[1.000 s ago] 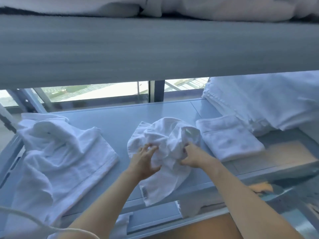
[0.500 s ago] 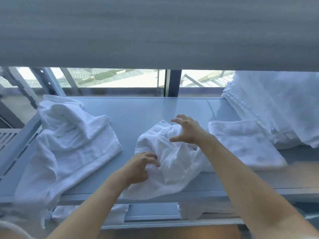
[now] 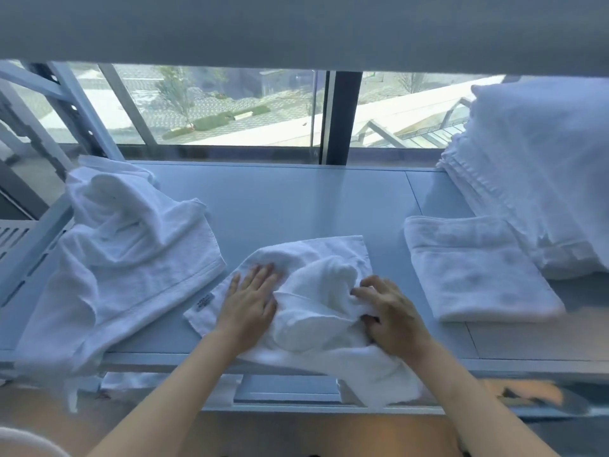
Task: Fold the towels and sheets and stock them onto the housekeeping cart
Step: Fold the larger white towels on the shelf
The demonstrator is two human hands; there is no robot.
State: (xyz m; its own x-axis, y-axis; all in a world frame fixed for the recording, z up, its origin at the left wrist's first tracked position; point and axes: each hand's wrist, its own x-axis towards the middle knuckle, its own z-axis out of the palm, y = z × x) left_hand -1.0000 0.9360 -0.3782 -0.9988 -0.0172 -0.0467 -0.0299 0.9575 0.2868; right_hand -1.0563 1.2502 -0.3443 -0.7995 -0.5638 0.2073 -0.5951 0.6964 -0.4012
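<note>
Head view: crumpled white towel [image 3: 316, 291] at the cart shelf's [image 3: 290, 199] near edge, one end hanging over. Sewn label [image 3: 205, 302] on its left corner, print unreadable. Left hand [image 3: 248, 305] flat, fingers spread on the towel; right hand [image 3: 392, 316] pinches a fold. Folded towel [image 3: 474, 268] right of it, stacked linen [image 3: 540, 179] beyond, loose towel [image 3: 131, 245] left. Window [image 3: 230, 107] behind the shelf.

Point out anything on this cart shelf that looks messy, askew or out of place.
The crumpled towel pile at the shelf's left end is unfolded and spills over the front edge. The towel under the left hand and right hand is bunched, one end hanging off. The folded towel lies neat.
</note>
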